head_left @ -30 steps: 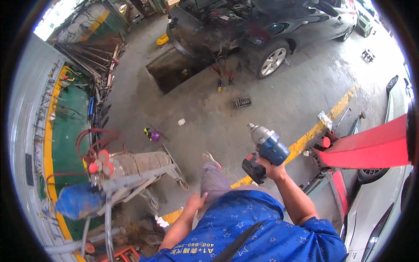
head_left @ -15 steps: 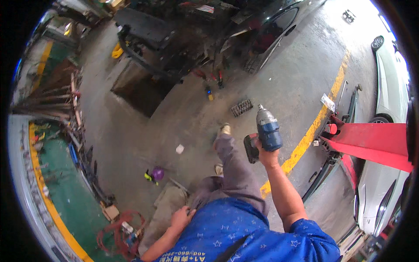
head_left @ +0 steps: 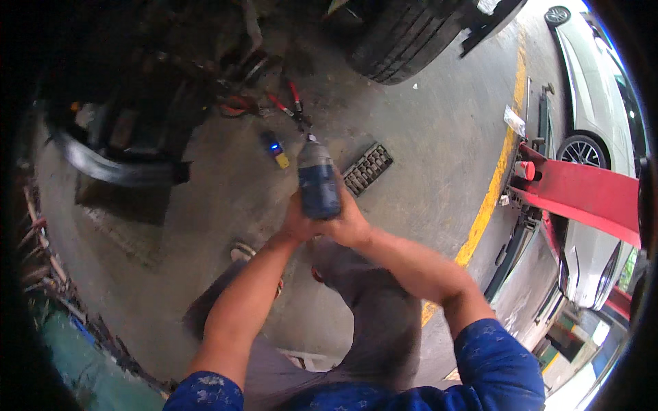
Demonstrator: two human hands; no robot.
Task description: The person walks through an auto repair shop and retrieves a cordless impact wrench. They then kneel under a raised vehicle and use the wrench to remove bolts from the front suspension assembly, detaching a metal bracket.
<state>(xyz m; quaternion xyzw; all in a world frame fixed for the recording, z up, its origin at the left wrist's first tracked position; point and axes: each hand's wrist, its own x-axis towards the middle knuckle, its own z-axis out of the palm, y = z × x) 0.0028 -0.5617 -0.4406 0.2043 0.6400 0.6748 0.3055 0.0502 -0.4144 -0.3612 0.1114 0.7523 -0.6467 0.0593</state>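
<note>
"Head view: what has changed?"
"I see the left hand (head_left: 297,220) joining the impact wrench (head_left: 319,186), clasped by the right hand (head_left: 352,222) above the floor (head_left: 428,147); left finger closure is hidden, steadier support likely."

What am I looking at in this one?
A person's bare right hand grips a blue-and-grey power tool, its nose pointing away from the body. The left hand meets it from the other side, fingers mostly hidden. On the grey concrete floor ahead lie a dark rectangular block with rounded rows, a small yellow-and-black device with a lit blue light and a red-handled tool. A black rubber tyre stands beyond.
</note>
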